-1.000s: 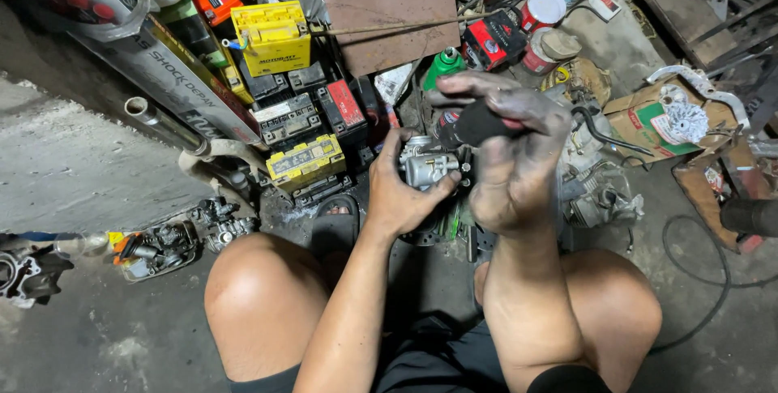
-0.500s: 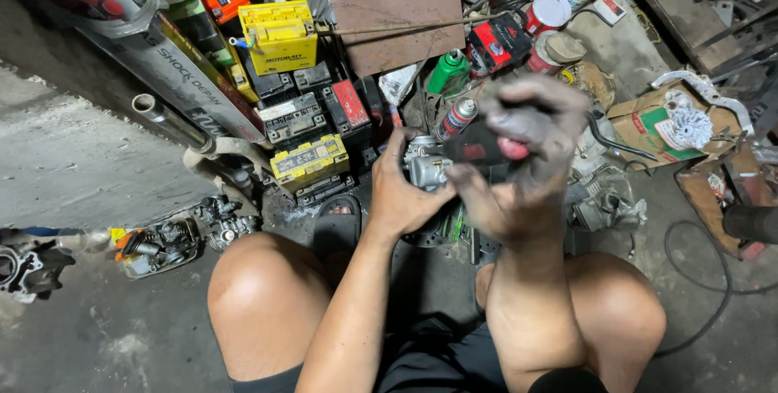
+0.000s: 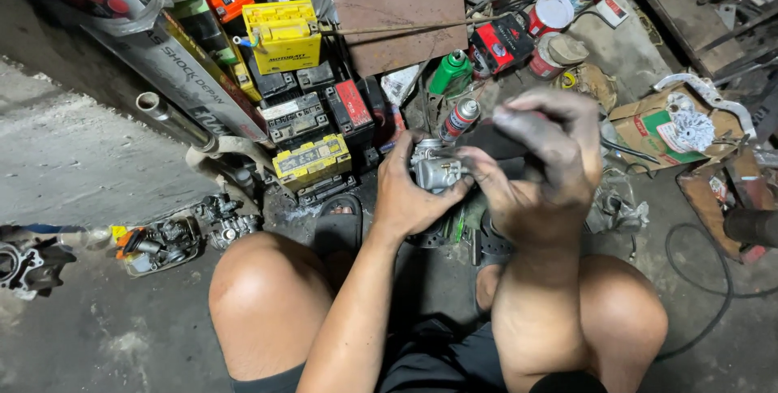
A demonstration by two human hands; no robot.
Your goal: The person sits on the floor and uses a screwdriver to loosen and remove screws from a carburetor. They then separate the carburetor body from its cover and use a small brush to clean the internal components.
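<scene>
I squat on a concrete floor with both knees in view. My left hand (image 3: 409, 194) grips a small silvery carburettor (image 3: 433, 168) from below and the left. My right hand (image 3: 539, 166), smeared with black grease, is closed round the thick black handle (image 3: 498, 140) of a tool that points toward the carburettor; the tool's tip is hidden behind my fingers. A spray can with a red and white cap (image 3: 459, 117) stands just behind the carburettor.
Stacked yellow, black and red batteries (image 3: 284, 32) and a long box (image 3: 174, 69) lie at the left. A brown board (image 3: 401, 16), green bottle (image 3: 448, 71), tins (image 3: 551, 14), a cardboard box (image 3: 656, 126), a cable (image 3: 705, 279) and an engine-part tray (image 3: 158, 243) surround me.
My right hand has turned and lifted slightly on the black handle, while the left hand keeps the carburettor in the same place. The view has shifted a little.
</scene>
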